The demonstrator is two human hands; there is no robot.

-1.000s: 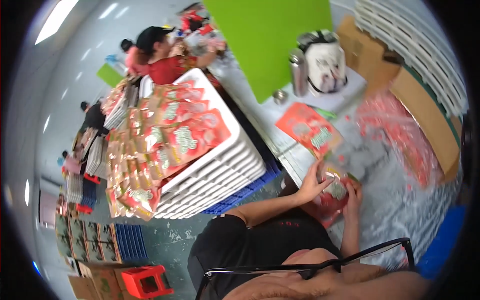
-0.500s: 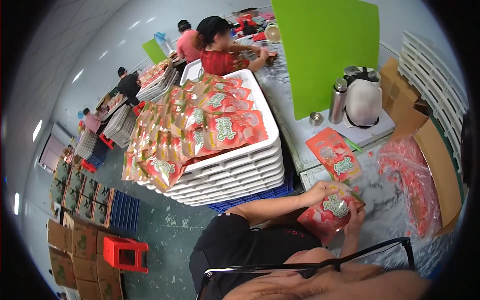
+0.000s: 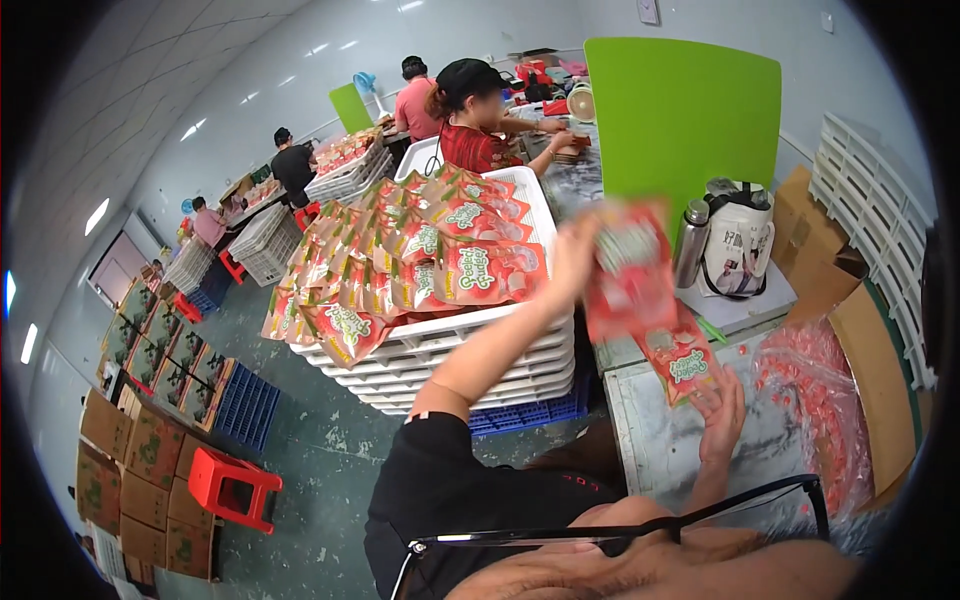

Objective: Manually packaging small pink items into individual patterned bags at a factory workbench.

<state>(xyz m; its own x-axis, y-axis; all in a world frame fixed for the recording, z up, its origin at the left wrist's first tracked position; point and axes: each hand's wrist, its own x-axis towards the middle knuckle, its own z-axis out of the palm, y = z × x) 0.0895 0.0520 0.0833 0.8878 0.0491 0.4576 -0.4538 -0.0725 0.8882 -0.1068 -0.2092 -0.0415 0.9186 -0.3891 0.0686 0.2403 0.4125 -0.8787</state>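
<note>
My left hand is raised beside the stack of trays, its fingers closed on a red pouch smeared by motion. Below that, a second red pouch with pale lettering lies on the marbled table, partly covered by the raised one. My right hand is at this pouch's lower corner, fingers spread and holding nothing; I cannot tell if they touch it. On my left, many overlapping filled pouches cover the top white tray of a tall stack.
Right of my hands, a clear plastic bag of small red pieces sits in an open carton. A steel flask and white bag stand before a green panel. Co-workers sit beyond; a red stool stands left.
My left hand has lifted the pouch from in front of me up and away, toward the tray stack. My right hand has let go of it and opened. The view has shifted slightly.
</note>
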